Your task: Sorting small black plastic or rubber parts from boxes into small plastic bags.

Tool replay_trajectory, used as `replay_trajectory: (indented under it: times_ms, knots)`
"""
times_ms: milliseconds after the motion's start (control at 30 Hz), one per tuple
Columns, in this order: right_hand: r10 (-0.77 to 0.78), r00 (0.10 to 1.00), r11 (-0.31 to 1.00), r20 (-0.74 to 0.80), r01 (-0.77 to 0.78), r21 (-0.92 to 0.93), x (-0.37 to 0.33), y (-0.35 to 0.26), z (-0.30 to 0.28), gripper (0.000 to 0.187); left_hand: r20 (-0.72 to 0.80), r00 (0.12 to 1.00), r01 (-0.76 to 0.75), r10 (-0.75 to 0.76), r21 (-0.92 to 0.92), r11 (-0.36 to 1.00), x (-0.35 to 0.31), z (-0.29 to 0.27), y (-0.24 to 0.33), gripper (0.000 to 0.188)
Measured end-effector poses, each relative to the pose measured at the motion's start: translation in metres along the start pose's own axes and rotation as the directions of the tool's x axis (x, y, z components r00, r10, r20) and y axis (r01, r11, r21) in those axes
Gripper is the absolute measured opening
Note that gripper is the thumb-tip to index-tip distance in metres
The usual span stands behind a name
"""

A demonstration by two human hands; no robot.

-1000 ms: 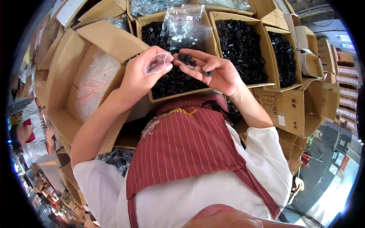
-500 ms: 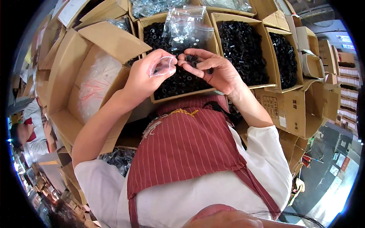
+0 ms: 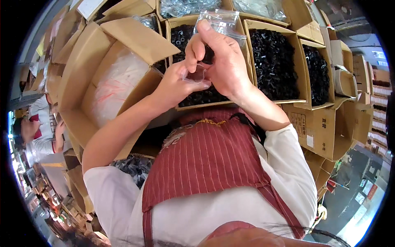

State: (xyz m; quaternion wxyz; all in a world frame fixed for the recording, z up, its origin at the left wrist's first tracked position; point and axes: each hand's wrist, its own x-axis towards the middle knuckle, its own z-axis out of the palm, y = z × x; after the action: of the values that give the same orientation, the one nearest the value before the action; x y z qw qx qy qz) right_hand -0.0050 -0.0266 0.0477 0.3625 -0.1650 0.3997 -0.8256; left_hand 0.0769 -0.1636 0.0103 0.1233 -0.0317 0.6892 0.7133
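Observation:
My left hand (image 3: 175,84) is closed around a small clear plastic bag (image 3: 196,75), holding its mouth spread between thumb and fingers. Directly over the bag is my right hand (image 3: 224,64), tipped inward with its heel against the bag's side. Its thumb is raised away from the bent fingers. A dark patch shows between them; I cannot tell whether it is small black parts or the box behind. Below both hands stands a cardboard box of black washer-like parts (image 3: 181,35). Clear zip bags (image 3: 220,22) lie over its far side.
To the right are boxes of black plastic parts (image 3: 275,61) and smaller black pieces (image 3: 317,74). An open carton (image 3: 74,82) on the left contains clear bags with red edges (image 3: 119,86). Bagged parts (image 3: 189,7) fill boxes at the back. Another person (image 3: 41,123) is at far left.
My right hand, which held several small black parts in its fingers, has turned over and come above the bag's mouth. The left hand has moved slightly right and nearer with the bag.

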Motion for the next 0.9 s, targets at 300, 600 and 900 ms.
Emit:
replay_trajectory:
  times_ms: [300,600,900]
  knots:
    - [-0.124,0.984,0.978,0.124,0.143,-0.155,0.000,0.002,0.009,0.046,-0.135,0.941,-0.303,0.312,0.080,0.950,0.002,0.002,0.000,0.058]
    - [-0.236,0.890,0.870,0.389,0.372,-0.323,-0.004,-0.024,-0.006,0.048,-0.091,0.959,-0.267,0.267,0.009,0.964,-0.002,0.004,0.010,0.038]
    - [-0.161,0.961,0.957,0.224,0.207,-0.203,-0.015,-0.024,-0.033,0.039,-0.061,0.965,-0.259,0.255,-0.063,0.964,-0.001,0.000,0.010,0.028]
